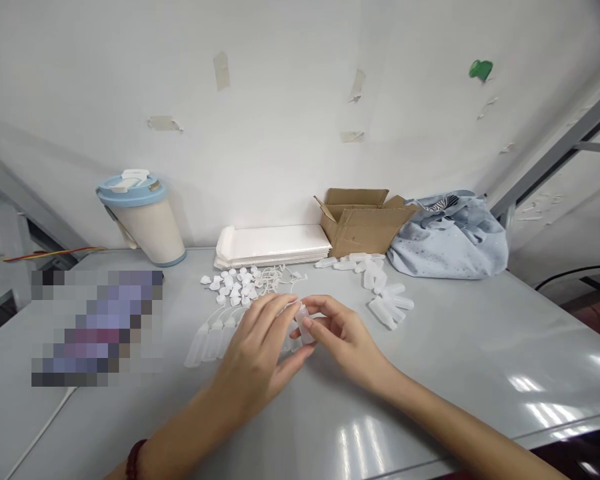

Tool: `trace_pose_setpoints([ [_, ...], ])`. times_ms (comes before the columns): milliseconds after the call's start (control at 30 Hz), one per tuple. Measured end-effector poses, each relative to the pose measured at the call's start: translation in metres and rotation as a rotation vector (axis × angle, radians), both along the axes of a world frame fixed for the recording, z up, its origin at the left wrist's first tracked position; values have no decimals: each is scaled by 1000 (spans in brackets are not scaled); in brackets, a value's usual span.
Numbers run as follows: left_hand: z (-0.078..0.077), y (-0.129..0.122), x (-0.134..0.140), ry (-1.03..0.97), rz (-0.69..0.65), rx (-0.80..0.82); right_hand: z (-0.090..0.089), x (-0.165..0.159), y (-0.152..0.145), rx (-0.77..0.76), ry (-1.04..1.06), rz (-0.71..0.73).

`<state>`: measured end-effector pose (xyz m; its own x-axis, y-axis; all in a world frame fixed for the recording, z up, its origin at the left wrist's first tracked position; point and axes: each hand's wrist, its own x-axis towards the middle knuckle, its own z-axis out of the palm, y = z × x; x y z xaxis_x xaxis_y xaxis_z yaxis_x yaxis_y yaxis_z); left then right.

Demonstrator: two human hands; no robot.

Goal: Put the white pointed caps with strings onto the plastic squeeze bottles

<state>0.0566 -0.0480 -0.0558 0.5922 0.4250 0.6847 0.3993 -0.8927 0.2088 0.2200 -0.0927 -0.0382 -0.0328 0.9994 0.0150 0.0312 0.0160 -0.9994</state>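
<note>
We see both hands meeting over the grey table (430, 373), just in front of the person. The left hand (257, 353) and the right hand (343, 333) close together around one small translucent bottle (303, 325), which sits between the fingertips and slightly above the table surface. Both hands are grasping it with curled fingers; whether a cap is already on its neck we cannot tell, because the fingers hide that part. We think the step in hand is fitting a small part onto this bottle. To do it well, we would keep the bottle steady with one hand, low and near the table, and let only the fingertips of the other hand work, so the soft wall is not squeezed out of shape. The part should sit straight on the neck before any pressing. Just behind the hands lies a heap of small white caps (233, 285) with thin white straps (275, 275), and to the left a row of finished-looking bottles (207, 340). To the right wait more loose bottles (387, 300), well apart from the cardboard box (363, 223).
</note>
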Motion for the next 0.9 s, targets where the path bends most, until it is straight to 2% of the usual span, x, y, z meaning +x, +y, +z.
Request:
trace_pose_setpoints([
  [133,-3,1,3,33,6,38,-4,-1,1,-35,74,-9],
  [267,-5,2,6,32,19,35,-8,0,3,-46,48,-24],
  [333,-6,3,8,46,15,38,-8,3,4,-33,-76,-44],
  [467,-9,3,9,132,11,33,-5,13,5,77,-538,-24],
  [533,-11,3,9,188,12,16,-5,18,6,126,-675,-8],
  [667,-12,2,9,262,9,-31,-10,20,7,121,-732,15],
  [900,-17,2,9,364,19,-77,-16,17,8,79,-711,51],
])
